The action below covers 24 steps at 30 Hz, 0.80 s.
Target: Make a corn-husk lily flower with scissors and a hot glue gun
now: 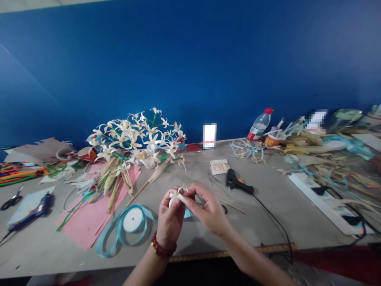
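Near the middle of the table, a small cream-white handmade flower point(175, 195) with curled petals is held between both hands. My left hand point(172, 216), with red beads at the wrist, is closed around its base from the left. From the right, the thumb and fingers of my right hand point(208, 206) pinch at a petal of the same flower. Fingers cover its underside. Left of my hands lies a spool of teal ribbon point(133, 219), partly unwound. A black glue gun point(238, 182) rests on the table beyond my right hand.
Finished white flowers point(133, 135) on green stems stand at the back left, above pink paper point(86, 226). A blue glue gun point(38, 210) and scissors point(12, 200) lie far left. At right are a power strip point(321, 204), a bottle point(258, 125) and dried husks point(312, 143).
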Available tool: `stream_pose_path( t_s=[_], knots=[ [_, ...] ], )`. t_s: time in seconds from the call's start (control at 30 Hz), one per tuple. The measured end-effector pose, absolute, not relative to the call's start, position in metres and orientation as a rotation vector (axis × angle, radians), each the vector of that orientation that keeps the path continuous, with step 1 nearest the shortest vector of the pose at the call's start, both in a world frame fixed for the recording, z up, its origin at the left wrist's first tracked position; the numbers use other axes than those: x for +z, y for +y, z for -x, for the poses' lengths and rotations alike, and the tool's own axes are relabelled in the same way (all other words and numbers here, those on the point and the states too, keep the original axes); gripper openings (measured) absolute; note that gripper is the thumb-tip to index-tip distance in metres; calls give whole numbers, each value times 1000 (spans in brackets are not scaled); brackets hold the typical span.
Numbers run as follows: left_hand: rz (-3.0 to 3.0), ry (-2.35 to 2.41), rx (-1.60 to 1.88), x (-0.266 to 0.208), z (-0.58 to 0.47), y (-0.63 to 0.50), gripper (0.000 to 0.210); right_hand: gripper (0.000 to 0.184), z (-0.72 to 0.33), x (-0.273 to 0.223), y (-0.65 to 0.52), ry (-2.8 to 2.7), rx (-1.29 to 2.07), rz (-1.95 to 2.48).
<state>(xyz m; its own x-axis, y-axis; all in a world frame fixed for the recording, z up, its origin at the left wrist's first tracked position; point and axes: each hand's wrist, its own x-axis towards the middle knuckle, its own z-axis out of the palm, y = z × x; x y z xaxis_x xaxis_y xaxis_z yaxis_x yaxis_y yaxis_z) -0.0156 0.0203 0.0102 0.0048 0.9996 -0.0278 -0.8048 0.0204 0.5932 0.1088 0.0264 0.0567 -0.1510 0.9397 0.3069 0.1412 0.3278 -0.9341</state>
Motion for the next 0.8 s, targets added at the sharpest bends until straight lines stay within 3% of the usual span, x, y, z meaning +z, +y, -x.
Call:
stream_pose_path(
  t_s=[0.37, 0.8],
  knots=[
    [-488, 509, 1438, 7, 20, 22, 27, 16, -107, 55, 26, -1439, 1217, 1018],
    [-510, 489, 1432, 7, 18, 23, 27, 13, -109, 61, 23, -1592, 956, 973]
  ],
)
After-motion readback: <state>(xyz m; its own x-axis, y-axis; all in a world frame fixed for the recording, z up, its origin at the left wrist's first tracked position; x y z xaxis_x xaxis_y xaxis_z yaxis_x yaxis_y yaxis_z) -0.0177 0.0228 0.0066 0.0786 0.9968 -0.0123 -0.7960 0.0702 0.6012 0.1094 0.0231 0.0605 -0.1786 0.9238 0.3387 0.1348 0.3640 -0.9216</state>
